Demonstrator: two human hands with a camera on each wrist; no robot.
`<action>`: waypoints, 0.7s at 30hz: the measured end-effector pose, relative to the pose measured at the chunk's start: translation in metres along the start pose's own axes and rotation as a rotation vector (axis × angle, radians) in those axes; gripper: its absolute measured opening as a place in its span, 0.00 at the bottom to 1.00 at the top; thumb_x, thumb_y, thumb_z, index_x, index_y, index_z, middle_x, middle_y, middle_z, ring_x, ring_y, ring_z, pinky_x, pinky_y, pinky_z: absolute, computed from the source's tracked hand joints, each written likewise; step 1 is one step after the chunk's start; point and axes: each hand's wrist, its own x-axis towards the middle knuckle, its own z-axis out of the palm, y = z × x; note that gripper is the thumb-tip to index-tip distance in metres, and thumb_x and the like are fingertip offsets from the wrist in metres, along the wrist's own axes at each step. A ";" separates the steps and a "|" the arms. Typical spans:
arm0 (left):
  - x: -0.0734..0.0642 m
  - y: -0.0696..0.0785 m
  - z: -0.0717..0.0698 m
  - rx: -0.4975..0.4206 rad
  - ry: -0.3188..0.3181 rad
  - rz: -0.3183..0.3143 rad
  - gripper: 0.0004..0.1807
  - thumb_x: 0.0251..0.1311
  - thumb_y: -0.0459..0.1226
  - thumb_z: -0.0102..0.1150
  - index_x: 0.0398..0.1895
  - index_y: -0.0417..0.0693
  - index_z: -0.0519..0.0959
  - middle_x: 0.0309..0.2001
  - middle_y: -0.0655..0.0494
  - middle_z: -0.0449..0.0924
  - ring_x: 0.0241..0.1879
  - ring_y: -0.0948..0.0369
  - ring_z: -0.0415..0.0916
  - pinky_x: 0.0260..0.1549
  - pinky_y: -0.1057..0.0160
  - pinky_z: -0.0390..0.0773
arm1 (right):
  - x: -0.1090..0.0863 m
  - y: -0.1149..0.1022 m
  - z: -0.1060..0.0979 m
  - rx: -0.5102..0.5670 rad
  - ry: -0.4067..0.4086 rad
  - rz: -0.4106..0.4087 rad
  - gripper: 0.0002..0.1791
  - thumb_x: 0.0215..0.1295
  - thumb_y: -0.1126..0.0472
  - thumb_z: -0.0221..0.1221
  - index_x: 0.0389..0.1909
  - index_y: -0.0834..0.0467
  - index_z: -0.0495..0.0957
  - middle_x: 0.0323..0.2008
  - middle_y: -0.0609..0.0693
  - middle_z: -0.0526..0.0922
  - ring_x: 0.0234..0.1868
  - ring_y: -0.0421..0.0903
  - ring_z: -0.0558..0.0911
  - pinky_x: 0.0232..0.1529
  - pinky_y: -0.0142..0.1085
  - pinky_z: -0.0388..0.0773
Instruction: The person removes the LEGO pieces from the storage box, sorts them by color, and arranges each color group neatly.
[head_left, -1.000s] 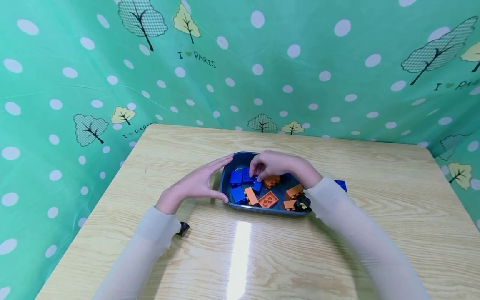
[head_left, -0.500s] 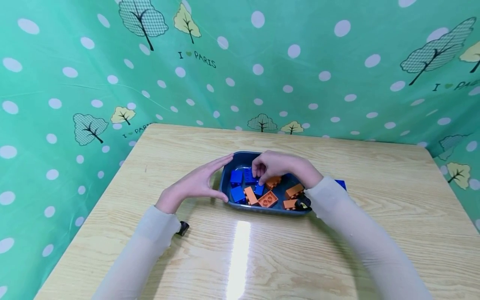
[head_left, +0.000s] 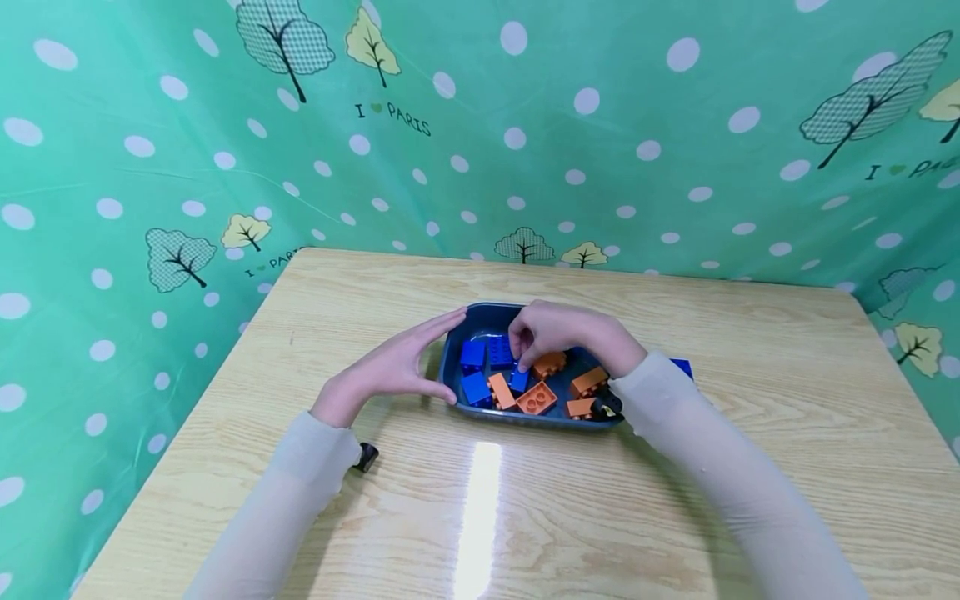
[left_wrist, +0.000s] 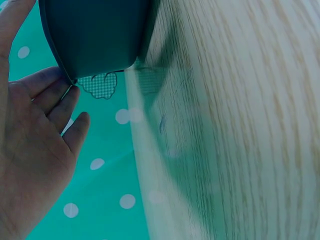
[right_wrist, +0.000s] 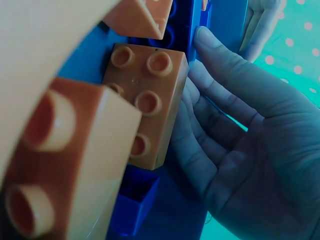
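A dark blue tray (head_left: 525, 420) of toy bricks sits on the table. My left hand (head_left: 390, 364) spans its left end, thumb at the front corner and fingertips at the back; in the left wrist view the extended fingers (left_wrist: 62, 107) touch the rim. Inside the tray, my right hand (head_left: 555, 327) pinches a blue brick (head_left: 518, 382) from above, its thumb lying against the brick's side in the right wrist view. The brick's far side is hidden. Just right of the fingers lies an orange studded brick (head_left: 551, 365). Another blue brick (head_left: 500, 351) is on their left.
More blue bricks (head_left: 474, 355) and orange bricks (head_left: 537, 398) lie loose in the tray, some upside down. Outside it, a blue brick (head_left: 682, 367) shows past the right sleeve (head_left: 675, 408). A patterned green cloth (head_left: 480, 167) hangs behind the wooden table (head_left: 375, 271).
My right hand has shifted slightly right within the tray, and the blue brick at its thumb has moved right and towards me. My left hand has stayed at the tray's end.
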 end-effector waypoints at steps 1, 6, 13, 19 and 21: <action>0.000 0.000 0.000 0.000 0.002 0.004 0.65 0.42 0.55 0.79 0.81 0.53 0.48 0.82 0.56 0.45 0.79 0.50 0.48 0.75 0.42 0.56 | 0.000 0.000 0.000 0.001 0.000 0.003 0.08 0.56 0.55 0.73 0.29 0.52 0.83 0.29 0.45 0.83 0.29 0.41 0.78 0.33 0.31 0.78; -0.001 0.000 0.001 -0.005 0.006 0.014 0.65 0.42 0.55 0.78 0.81 0.52 0.48 0.82 0.56 0.45 0.79 0.49 0.48 0.76 0.43 0.55 | -0.001 0.000 0.000 0.014 0.001 0.005 0.08 0.56 0.55 0.73 0.28 0.51 0.82 0.28 0.45 0.83 0.28 0.41 0.78 0.32 0.31 0.77; -0.001 0.000 0.001 -0.002 0.004 0.018 0.65 0.43 0.55 0.78 0.81 0.51 0.49 0.81 0.56 0.45 0.79 0.49 0.48 0.75 0.42 0.56 | -0.003 -0.002 0.000 0.002 -0.010 0.007 0.11 0.57 0.54 0.73 0.26 0.52 0.80 0.27 0.44 0.82 0.28 0.41 0.77 0.33 0.31 0.75; 0.000 0.000 0.001 -0.005 0.002 0.016 0.64 0.43 0.56 0.78 0.81 0.52 0.49 0.82 0.56 0.45 0.79 0.49 0.48 0.75 0.42 0.56 | -0.003 -0.004 0.001 -0.011 -0.036 0.019 0.09 0.57 0.55 0.72 0.27 0.51 0.81 0.28 0.44 0.82 0.29 0.41 0.77 0.33 0.30 0.76; 0.000 0.000 0.000 -0.008 0.000 0.014 0.64 0.43 0.56 0.78 0.81 0.52 0.49 0.82 0.57 0.45 0.79 0.49 0.48 0.75 0.42 0.56 | -0.003 -0.005 0.001 -0.010 -0.049 0.029 0.07 0.58 0.55 0.72 0.28 0.51 0.82 0.29 0.44 0.83 0.29 0.41 0.77 0.33 0.30 0.76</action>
